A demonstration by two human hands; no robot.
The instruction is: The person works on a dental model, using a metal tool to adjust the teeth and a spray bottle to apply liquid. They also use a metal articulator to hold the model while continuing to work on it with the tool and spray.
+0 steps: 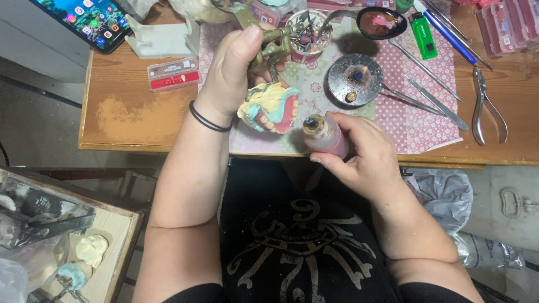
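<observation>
A wooden bench (129,120) carries a pink patterned cloth (418,120). The left hand (233,70), its grip closed, lifts a brass articulator with a pink-and-yellow wax denture model (269,106) for access. The right hand (365,148) wraps a small pink bottle (325,134), tilted toward it.

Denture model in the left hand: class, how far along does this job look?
Done: teeth sit in pink wax on the denture model. In hand: the left hand grips its metal frame; the right hand holds a small pink bottle. Left: cannot tell; tools lie unused.
</observation>
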